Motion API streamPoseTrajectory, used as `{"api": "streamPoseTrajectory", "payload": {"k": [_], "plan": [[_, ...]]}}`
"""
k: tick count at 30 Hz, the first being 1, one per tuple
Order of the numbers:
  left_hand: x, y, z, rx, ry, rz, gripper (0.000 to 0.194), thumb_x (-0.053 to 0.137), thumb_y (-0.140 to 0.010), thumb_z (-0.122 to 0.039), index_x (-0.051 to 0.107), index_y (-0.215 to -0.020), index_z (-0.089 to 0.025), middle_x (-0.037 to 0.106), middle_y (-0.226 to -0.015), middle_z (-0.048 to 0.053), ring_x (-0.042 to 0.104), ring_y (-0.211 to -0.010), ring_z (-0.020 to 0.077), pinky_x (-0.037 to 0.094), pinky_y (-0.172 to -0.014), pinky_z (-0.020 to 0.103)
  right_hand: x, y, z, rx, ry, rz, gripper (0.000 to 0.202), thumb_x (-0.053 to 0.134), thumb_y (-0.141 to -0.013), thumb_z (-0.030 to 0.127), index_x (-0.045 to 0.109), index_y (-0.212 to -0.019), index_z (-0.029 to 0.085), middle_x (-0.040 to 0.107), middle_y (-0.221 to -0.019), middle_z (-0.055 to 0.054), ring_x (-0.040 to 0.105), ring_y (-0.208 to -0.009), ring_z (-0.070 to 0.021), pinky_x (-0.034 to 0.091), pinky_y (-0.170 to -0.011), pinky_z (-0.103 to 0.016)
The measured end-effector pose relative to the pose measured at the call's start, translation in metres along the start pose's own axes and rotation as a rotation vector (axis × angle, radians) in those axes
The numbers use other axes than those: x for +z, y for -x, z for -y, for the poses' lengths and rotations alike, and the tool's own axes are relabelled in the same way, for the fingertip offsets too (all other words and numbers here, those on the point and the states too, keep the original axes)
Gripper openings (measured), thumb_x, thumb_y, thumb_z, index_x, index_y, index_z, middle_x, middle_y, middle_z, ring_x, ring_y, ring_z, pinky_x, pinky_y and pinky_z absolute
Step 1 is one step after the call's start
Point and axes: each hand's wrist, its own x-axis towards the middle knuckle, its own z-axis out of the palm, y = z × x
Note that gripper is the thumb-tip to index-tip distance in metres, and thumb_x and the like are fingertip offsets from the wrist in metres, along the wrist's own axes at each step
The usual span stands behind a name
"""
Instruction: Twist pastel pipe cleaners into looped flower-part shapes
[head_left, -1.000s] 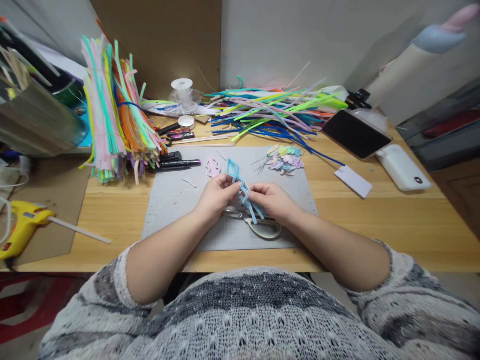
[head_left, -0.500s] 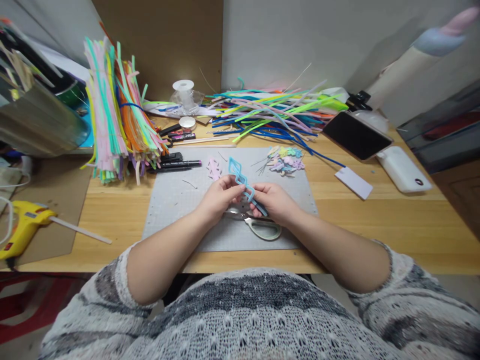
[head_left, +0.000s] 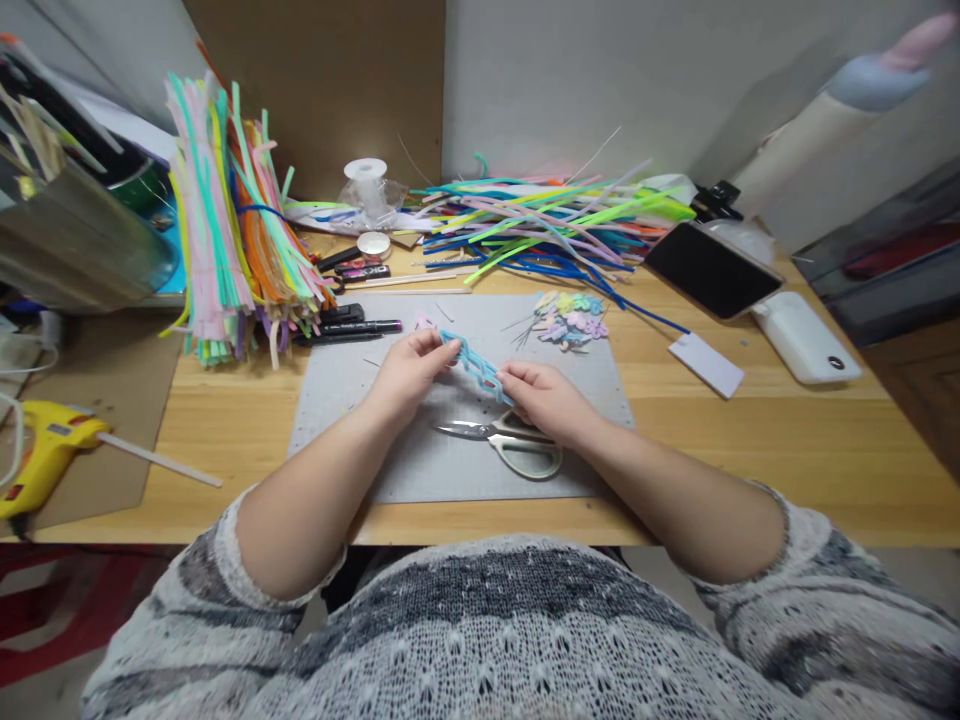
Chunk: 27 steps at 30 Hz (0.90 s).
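Note:
A light blue bent pipe cleaner (head_left: 480,372), shaped in zigzag loops, stretches between my two hands above the grey cutting mat (head_left: 405,455). My left hand (head_left: 409,372) pinches its upper left end between thumb and fingers. At the lower right end, my right hand (head_left: 544,395) is closed on it, covering that tip. Below the hands lie scissors (head_left: 529,458) with pale handles, the blades pointing left. A pink piece (head_left: 425,321) shows partly behind my left hand. Several small pastel shapes with wire stems (head_left: 571,322) lie at the mat's upper right.
Pipe cleaner bundles (head_left: 217,220) stand at the left, and a loose pile (head_left: 555,220) lies along the back. Black markers (head_left: 352,330) rest by the mat. A yellow glue gun (head_left: 56,450) is far left; a phone (head_left: 712,270) and white device (head_left: 808,338) sit right.
My left hand has moved left to the far end of the blue pipe cleaner, which now lies flatter between my hands. More of the scissors shows; the pink piece is more covered.

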Motion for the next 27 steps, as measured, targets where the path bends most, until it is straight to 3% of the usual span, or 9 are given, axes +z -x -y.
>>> {"api": "streamPoseTrajectory", "payload": {"k": [6,18,22,27], "plan": [[-0.005,-0.002,-0.004,0.008,0.020,0.132,0.028,0.078,-0.062,-0.032,0.068,-0.083,-0.015,0.065,-0.074,0.001,0.057,-0.066,0.0099,0.044,-0.067,0.022,-0.007,0.000,0.007,-0.064,0.213,0.046,0.031,0.045,-0.085,0.044,0.046,-0.067,0.018,0.033,-0.055,0.005,0.029,-0.050,-0.0094,0.023,-0.049,-0.022],[-0.007,0.000,-0.014,0.087,-0.269,0.126,0.022,0.076,-0.062,-0.032,0.066,-0.068,-0.014,0.063,-0.059,0.001,0.054,-0.054,0.0103,0.041,-0.057,0.023,-0.024,0.001,0.015,-0.070,0.442,0.180,0.025,0.045,-0.087,0.033,0.049,-0.067,0.018,0.042,-0.060,0.003,0.037,-0.056,-0.0117,0.029,-0.053,-0.023],[-0.005,0.003,-0.014,0.069,-0.279,0.124,0.021,0.074,-0.063,-0.032,0.065,-0.066,-0.013,0.063,-0.058,0.001,0.054,-0.053,0.0104,0.041,-0.055,0.023,-0.022,0.003,0.015,-0.044,0.400,0.226,0.019,0.048,-0.086,0.029,0.058,-0.077,0.017,0.051,-0.066,0.001,0.043,-0.059,-0.0119,0.034,-0.054,-0.023],[-0.001,0.005,-0.009,0.023,-0.286,0.183,0.022,0.073,-0.063,-0.033,0.064,-0.068,-0.013,0.063,-0.059,0.001,0.053,-0.052,0.0102,0.040,-0.052,0.021,-0.014,0.003,0.013,0.061,0.091,0.192,0.023,0.053,-0.084,0.031,0.062,-0.101,0.017,0.057,-0.071,0.001,0.044,-0.053,-0.0092,0.034,-0.048,-0.021]]}}
